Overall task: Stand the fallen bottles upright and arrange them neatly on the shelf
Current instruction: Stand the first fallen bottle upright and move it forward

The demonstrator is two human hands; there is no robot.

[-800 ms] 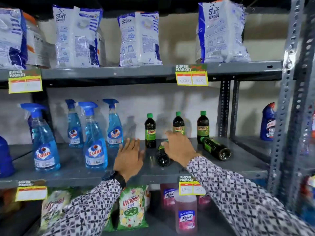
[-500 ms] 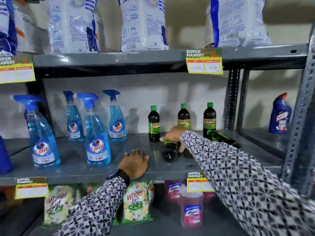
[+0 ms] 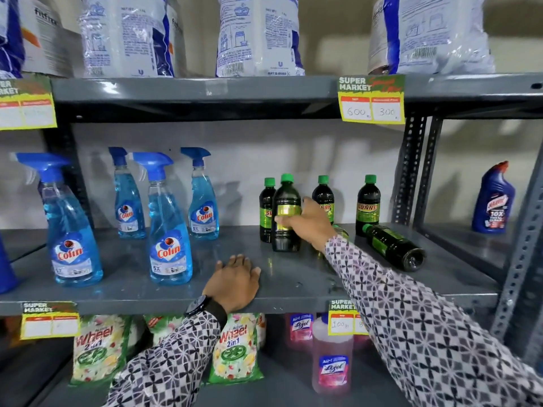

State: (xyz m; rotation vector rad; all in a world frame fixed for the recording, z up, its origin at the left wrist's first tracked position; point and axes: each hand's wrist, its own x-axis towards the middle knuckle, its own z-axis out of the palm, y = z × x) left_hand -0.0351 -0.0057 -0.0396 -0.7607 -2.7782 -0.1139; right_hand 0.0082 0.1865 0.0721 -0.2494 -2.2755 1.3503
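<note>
Nearest, at the front edge of the middle shelf (image 3: 293, 298): left hand (image 3: 235, 282) laid flat, palm down, fingers spread and relaxed, holding nothing, apparently just bracing. To its left along the same front edge, two blue spray bottles (image 3: 169, 230), upright and no part of the job.

Further in, about mid-depth and right of centre: right hand (image 3: 305, 223) wrapped around the label of a dark green-capped bottle (image 3: 286, 212), fingers curled round the front, thumb side hidden behind. Bottle upright, base on or just above the shelf — contact not certain from this angle. Judged as the setting-down step, grip not yet released.

Toward the right edge of the shelf: one fallen bottle (image 3: 393, 248) lying on its side, cap pointing toward the back, base toward the front right corner. Untouched; clearly left to do. Something green and partly hidden behind the right wrist, too covered to identify.

At the back edge, against the wall: three standing bottles (image 3: 367, 205) of the same kind in a loose row, gaps uneven. Roughly halfway, by estimate: one bottle nearly placed, one down, final lining-up of the row outstanding.
</note>
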